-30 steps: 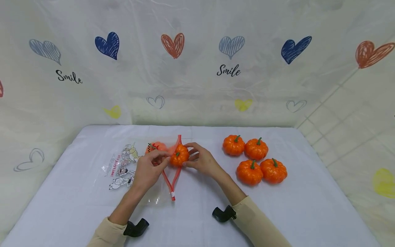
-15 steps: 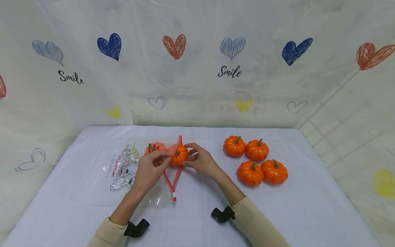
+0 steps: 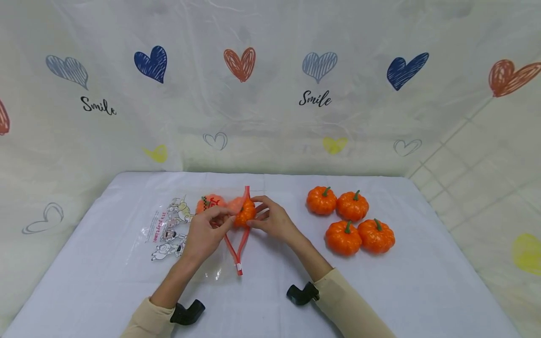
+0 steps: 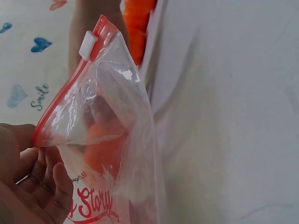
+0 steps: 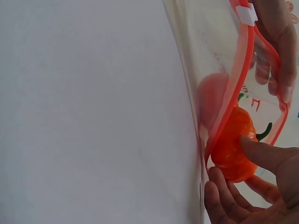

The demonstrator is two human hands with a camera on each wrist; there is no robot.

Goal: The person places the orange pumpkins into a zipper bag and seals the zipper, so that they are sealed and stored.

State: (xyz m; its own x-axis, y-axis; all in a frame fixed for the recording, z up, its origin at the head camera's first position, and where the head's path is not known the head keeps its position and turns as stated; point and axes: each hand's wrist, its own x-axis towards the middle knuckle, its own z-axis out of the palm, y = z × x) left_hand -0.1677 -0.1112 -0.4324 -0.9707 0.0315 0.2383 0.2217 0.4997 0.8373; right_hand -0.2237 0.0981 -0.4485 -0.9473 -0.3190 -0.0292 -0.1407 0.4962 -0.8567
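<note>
A clear zip bag (image 3: 165, 234) with a red zip edge and printed cartoon figures lies left of the table's middle, its mouth facing right. With thumb and fingers, my left hand (image 3: 205, 234) pinches the upper zip edge and lifts it, as the left wrist view shows. My right hand (image 3: 276, 220) grips a small orange toy pumpkin (image 5: 231, 149) with a green stem, partly inside the mouth. Another orange pumpkin (image 3: 208, 203) shows through the plastic deeper in the bag. The white slider (image 5: 246, 15) sits near one end of the zip.
Several more orange pumpkins (image 3: 350, 220) stand in a cluster on the white-clothed table (image 3: 422, 291), right of my right hand. Behind the table hangs a pale sheet (image 3: 270, 117) printed with hearts and "Smile".
My right hand has moved slightly left, taking the pumpkin farther into the bag's mouth. The left hand keeps its pinch on the zip edge.
</note>
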